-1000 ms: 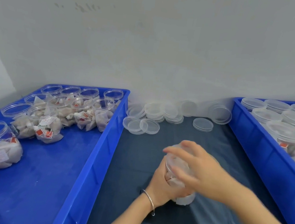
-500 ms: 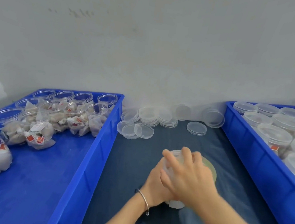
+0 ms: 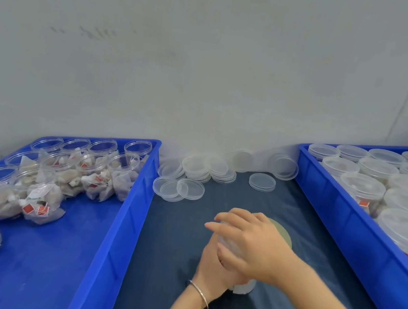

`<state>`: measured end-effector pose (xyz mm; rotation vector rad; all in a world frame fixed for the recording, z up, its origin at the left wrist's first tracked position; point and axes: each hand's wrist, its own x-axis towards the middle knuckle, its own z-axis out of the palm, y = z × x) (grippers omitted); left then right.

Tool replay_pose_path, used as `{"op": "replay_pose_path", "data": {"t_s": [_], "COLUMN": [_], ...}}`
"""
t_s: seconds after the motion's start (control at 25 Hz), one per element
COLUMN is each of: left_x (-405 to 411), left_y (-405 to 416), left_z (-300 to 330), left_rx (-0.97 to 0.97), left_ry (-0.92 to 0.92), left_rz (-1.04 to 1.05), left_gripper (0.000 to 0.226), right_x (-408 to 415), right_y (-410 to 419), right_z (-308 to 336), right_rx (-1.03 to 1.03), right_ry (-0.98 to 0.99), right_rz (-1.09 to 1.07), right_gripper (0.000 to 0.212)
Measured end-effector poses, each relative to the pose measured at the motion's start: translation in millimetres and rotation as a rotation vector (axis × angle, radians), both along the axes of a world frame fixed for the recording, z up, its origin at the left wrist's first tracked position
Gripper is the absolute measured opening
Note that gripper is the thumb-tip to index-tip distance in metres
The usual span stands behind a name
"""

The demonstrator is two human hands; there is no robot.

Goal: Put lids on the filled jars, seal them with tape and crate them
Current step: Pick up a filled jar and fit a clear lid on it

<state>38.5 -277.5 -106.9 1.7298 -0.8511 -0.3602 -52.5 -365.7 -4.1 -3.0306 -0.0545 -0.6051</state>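
Observation:
A clear filled jar (image 3: 243,288) stands on the dark cloth at the centre, mostly hidden by my hands. My left hand (image 3: 211,271), with a bracelet on its wrist, grips the jar's side from the left. My right hand (image 3: 255,248) lies over the jar's top, fingers wrapped over the lid, which is hidden under the palm. A yellowish tape roll (image 3: 282,232) lies flat just behind my right hand. Loose clear lids (image 3: 191,189) lie and stack along the wall beyond.
The blue crate (image 3: 122,221) on the left holds several open jars (image 3: 93,166) filled with tea bags. The blue crate (image 3: 344,215) on the right holds several lidded jars (image 3: 363,185). A grey wall closes off the back.
The view has tilted up and shifted. My right hand has turned over the jar's top, its fingers now pointing further left. My left hand keeps its grip on the jar.

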Motion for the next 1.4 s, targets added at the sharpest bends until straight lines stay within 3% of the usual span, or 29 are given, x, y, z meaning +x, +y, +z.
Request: {"op": "replay_pose_path", "data": {"t_s": [0.08, 0.16, 0.24, 0.32, 0.4, 0.48, 0.56, 0.64, 0.72, 0.76, 0.84, 0.88, 0.96, 1.08, 1.16, 1.28, 1.4], "left_x": [1, -1, -7, -11, -10, -9, -9, -13, -22, -28, -41, -50, -70, -88, -91, -93, -93], "left_y": [0, 3, 6, 10, 12, 16, 18, 24, 32, 36, 39, 37, 32, 25, 25, 29, 32], "left_z": [2, 10, 14, 12, 8, 10, 13, 20, 32, 41, 61, 70, 86, 89, 88, 91, 91], "left_rx": [-0.048, -0.044, -0.090, -0.217, -0.274, -0.238, -0.211, -0.200, -0.233, -0.282, -0.411, -0.435, -0.325, -0.015, 0.041, -0.025, -0.182], "left_ry": [-0.033, -0.027, 0.016, 0.150, 0.225, 0.209, 0.166, 0.140, 0.017, -0.111, -0.389, -0.464, -0.467, -0.331, -0.292, -0.330, -0.364], "left_rz": [-0.003, -0.050, -0.069, -0.019, -0.003, -0.005, 0.002, 0.005, 0.065, 0.141, 0.261, 0.233, 0.030, -0.164, -0.195, -0.167, -0.078], "left_gripper": [0.087, 0.080, 0.072, 0.082, 0.088, 0.089, 0.094, 0.109, 0.113, 0.102, 0.058, 0.039, 0.035, 0.070, 0.074, 0.075, 0.046], "right_x": [10, 13, 8, -3, -23, -43, -59, -69, -76, -79, -87, -91, -99, -103, -106, -106, -106], "right_y": [17, 24, 10, -10, -31, -40, -36, -29, -21, -18, -8, -3, 13, 39, 44, 49, 52], "right_z": [-11, -13, -10, -20, -49, -74, -80, -73, -65, -61, -48, -39, -23, -12, -16, -20, -22], "right_rx": [0.032, 0.089, 0.453, 0.823, 0.646, 0.351, 0.139, 0.058, 0.134, 0.335, 0.743, 0.903, 1.107, 1.047, 0.979, 0.837, 0.721], "right_ry": [-0.078, -0.188, -0.273, -0.312, -0.135, 0.295, 0.342, 0.185, 0.198, 0.126, -0.005, -0.072, -0.248, -0.307, -0.320, -0.354, -0.424], "right_rz": [-0.117, -0.135, -0.015, -0.030, -0.316, -0.510, -0.493, -0.462, -0.520, -0.563, -0.630, -0.611, -0.549, -0.471, -0.490, -0.554, -0.583], "right_gripper": [0.029, 0.036, 0.039, 0.035, 0.042, 0.055, 0.047, 0.031, 0.031, 0.035, 0.041, 0.042, 0.042, 0.034, 0.027, 0.024, 0.027]}}
